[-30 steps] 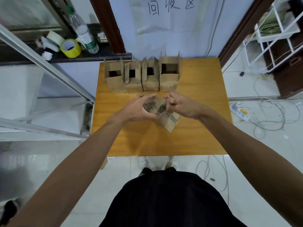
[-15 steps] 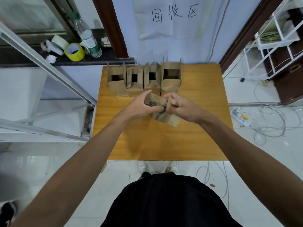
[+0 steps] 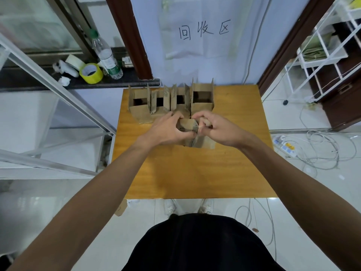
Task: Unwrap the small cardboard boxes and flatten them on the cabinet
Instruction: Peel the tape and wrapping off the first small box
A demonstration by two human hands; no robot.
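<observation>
Four small brown cardboard boxes [image 3: 168, 107] are stood open in a row at the far edge of the orange wooden cabinet top [image 3: 195, 173]; none is flattened yet. A fifth, printed brown box [image 3: 188, 127] is held just before them. It is gripped around by the left hand [image 3: 166, 130] and pinched at a flap by the right hand [image 3: 217, 130]. Over the last second it has been carried nearer the row.

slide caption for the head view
Unwrapping: left hand and right hand grip a small cardboard box at the wooden cabinet, four open boxes lined behind.
</observation>
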